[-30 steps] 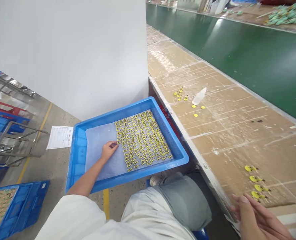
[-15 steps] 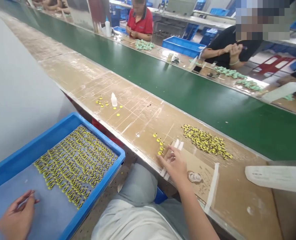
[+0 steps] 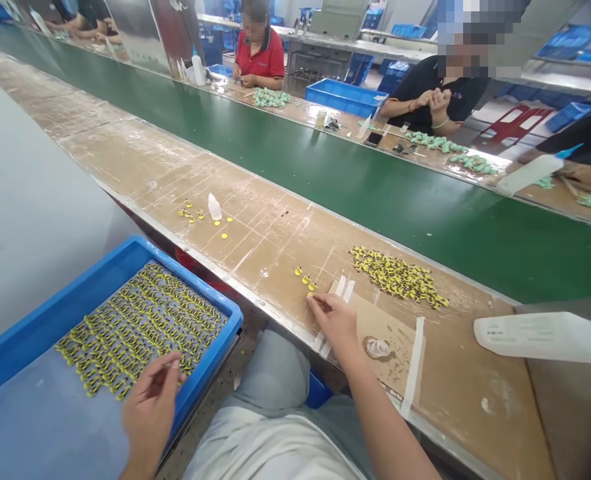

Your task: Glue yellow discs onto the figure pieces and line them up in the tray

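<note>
My left hand (image 3: 150,412) hovers over the near edge of the rows, its fingertips pinched on a small dark part. Those rows are many yellow-and-black parts (image 3: 140,327) laid on a grey sheet (image 3: 40,420) in a blue plastic tray (image 3: 185,277). My right hand (image 3: 336,327) rests on the bench, pinching a small yellow piece beside a short line of similar pieces (image 3: 305,279). Farther right lies a loose pile of yellow-and-black parts (image 3: 398,277). Below it, a cardboard piece (image 3: 382,340) taped to the bench carries a clear round blob.
A small white bottle (image 3: 214,207) stands among yellow bits on the worn bench (image 3: 260,247). A large white bottle (image 3: 540,337) lies at right. Beyond the green conveyor belt (image 3: 375,190), co-workers (image 3: 259,57) sit at a facing bench, with a blue crate (image 3: 345,97).
The view has swung from the tray toward the bench. My left hand has moved from the bare sheet to the rows' edge. My right hand has closed its fingers near the short line of pieces.
</note>
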`<state>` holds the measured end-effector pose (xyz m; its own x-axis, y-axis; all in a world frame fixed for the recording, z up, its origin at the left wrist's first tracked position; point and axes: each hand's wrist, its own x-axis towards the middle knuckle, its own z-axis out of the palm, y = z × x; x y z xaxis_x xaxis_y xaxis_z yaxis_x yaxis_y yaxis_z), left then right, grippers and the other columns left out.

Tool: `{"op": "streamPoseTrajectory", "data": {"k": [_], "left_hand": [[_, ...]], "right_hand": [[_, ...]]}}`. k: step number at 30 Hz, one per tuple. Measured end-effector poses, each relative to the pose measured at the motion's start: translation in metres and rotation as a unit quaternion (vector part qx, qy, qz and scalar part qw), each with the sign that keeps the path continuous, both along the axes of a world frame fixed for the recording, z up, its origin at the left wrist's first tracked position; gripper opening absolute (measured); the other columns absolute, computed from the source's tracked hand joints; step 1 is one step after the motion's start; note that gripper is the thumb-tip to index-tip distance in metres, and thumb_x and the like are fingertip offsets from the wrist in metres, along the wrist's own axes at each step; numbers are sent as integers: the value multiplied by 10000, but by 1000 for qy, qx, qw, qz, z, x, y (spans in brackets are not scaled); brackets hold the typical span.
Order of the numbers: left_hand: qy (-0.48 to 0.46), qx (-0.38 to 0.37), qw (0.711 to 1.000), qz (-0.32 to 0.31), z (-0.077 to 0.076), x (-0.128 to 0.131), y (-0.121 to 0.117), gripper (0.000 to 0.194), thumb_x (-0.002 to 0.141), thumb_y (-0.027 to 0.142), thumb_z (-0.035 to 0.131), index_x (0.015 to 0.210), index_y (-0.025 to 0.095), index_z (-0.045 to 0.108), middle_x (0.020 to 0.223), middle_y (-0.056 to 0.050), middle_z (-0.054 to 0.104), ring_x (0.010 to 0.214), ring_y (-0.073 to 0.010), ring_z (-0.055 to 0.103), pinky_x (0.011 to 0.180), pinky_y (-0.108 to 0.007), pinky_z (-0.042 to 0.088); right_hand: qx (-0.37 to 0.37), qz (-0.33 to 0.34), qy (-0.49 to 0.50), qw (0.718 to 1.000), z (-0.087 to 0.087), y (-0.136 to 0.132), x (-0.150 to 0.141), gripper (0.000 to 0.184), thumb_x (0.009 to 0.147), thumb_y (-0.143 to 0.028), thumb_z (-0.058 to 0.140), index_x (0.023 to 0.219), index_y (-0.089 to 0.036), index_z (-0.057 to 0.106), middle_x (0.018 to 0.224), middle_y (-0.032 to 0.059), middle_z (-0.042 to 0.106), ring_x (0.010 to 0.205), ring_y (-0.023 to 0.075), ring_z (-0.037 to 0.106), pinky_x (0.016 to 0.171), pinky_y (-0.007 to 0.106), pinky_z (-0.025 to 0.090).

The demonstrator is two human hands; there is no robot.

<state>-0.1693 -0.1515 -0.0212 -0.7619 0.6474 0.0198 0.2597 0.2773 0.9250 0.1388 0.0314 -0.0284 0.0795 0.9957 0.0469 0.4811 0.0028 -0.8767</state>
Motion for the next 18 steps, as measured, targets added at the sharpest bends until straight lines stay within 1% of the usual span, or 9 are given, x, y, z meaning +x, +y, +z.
{"op": "streamPoseTrajectory", "data": {"k": [2, 3, 6, 8, 10, 12, 13, 15, 18], "left_hand": [[-50, 18, 997, -64, 0, 27, 12, 244, 785, 380, 706, 988, 244, 721, 940, -25, 732, 641, -156, 666, 630, -297, 598], [-67, 23, 992, -106, -1, 39, 19, 232, 799, 369, 697, 996, 249, 719, 981, -35, 726, 692, -168, 679, 657, -304, 601], [-91, 76, 971, -208, 2, 70, 43, 294, 838, 314, 672, 1129, 274, 679, 1141, -69, 683, 929, -216, 683, 790, -342, 592], [-100, 103, 952, -269, 7, 84, 56, 406, 848, 279, 669, 1250, 304, 619, 1251, -83, 630, 1045, -240, 650, 821, -356, 581], [-98, 115, 941, -304, 15, 90, 62, 502, 829, 266, 696, 1314, 314, 578, 1303, -98, 592, 1108, -266, 619, 825, -372, 578], [-98, 114, 938, -313, 21, 90, 59, 530, 815, 272, 717, 1323, 318, 576, 1300, -106, 582, 1088, -268, 620, 803, -376, 582], [-107, 111, 939, -308, 24, 89, 55, 511, 815, 279, 719, 1308, 321, 591, 1275, -106, 589, 1053, -258, 629, 790, -372, 584], [-148, 106, 941, -284, 27, 82, 44, 431, 820, 300, 715, 1244, 316, 642, 1203, -104, 607, 961, -228, 647, 770, -361, 590], [-237, 112, 941, -213, 26, 66, 24, 348, 771, 335, 765, 1109, 272, 709, 1125, -100, 628, 853, -202, 662, 723, -352, 600]], "right_hand": [[-29, -17, 41, 999, 3, 0, -1, 407, 739, -564, 697, 874, -185, 760, 869, 97, 736, 749, 208, 633, 755, 352, 508], [-48, -22, 66, 996, 6, -1, -2, 444, 737, -580, 694, 893, -169, 755, 842, 99, 736, 711, 198, 632, 707, 340, 516], [-104, -10, 137, 985, 19, -13, -16, 532, 764, -624, 650, 937, -127, 732, 679, 68, 696, 544, 148, 575, 529, 285, 481], [-154, 17, 211, 965, 29, -28, -32, 501, 753, -605, 680, 907, -130, 726, 594, 28, 642, 487, 117, 523, 476, 252, 442], [-214, 47, 314, 924, 37, -44, -53, 414, 714, -532, 758, 860, -146, 725, 568, 0, 608, 485, 96, 503, 473, 226, 423], [-248, 73, 373, 891, 42, -61, -72, 349, 689, -460, 805, 846, -156, 733, 588, 0, 619, 503, 91, 510, 477, 214, 419], [-255, 85, 378, 886, 43, -69, -82, 331, 683, -436, 815, 848, -160, 739, 617, 9, 641, 516, 94, 521, 479, 214, 424], [-263, 108, 369, 885, 43, -81, -98, 314, 673, -407, 827, 855, -164, 749, 690, 31, 687, 539, 103, 539, 480, 219, 440], [-279, 158, 349, 881, 38, -93, -124, 305, 674, -392, 827, 865, -166, 751, 760, 53, 718, 552, 111, 552, 484, 230, 464]]}}
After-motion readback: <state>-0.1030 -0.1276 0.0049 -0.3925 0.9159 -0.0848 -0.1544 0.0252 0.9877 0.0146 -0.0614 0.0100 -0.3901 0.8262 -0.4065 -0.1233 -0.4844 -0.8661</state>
